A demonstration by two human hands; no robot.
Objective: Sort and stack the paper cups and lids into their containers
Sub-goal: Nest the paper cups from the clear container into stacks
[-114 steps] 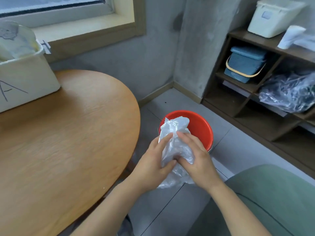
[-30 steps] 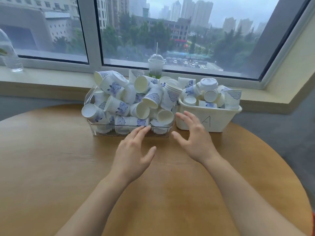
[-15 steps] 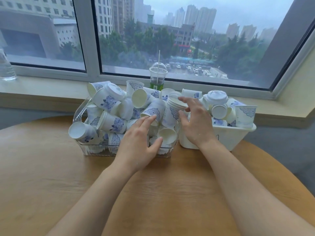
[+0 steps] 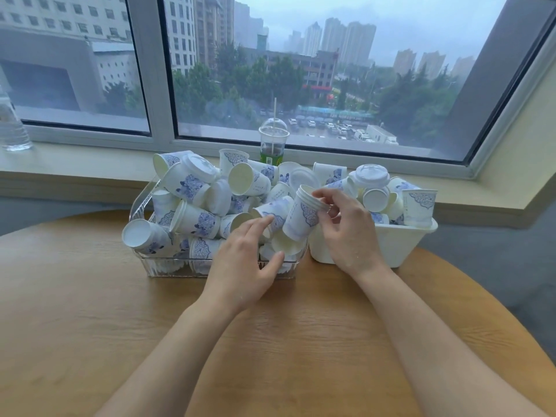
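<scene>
Here the right hand [image 4: 346,233] is pinching a light, crushable stack of paper cups [image 4: 304,215] by its rim above the clear bin [image 4: 144,203]; the left hand [image 4: 246,260] is hovering open-fingered, likely best supporting its base.

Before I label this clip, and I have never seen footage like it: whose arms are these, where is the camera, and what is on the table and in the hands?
There is no machine here. A person wears a wide-angle camera on the head, so you look forward and down along their own bare arms. On the round wooden table stand two containers: a clear bin heaped with loose paper cups and a white tub with more cups and lids. The right hand holds a short stack of cups by its rim, tilted above the bin. The left hand reaches into the pile with fingers spread, gripping nothing. A plastic drink stands on the windowsill behind.
</scene>
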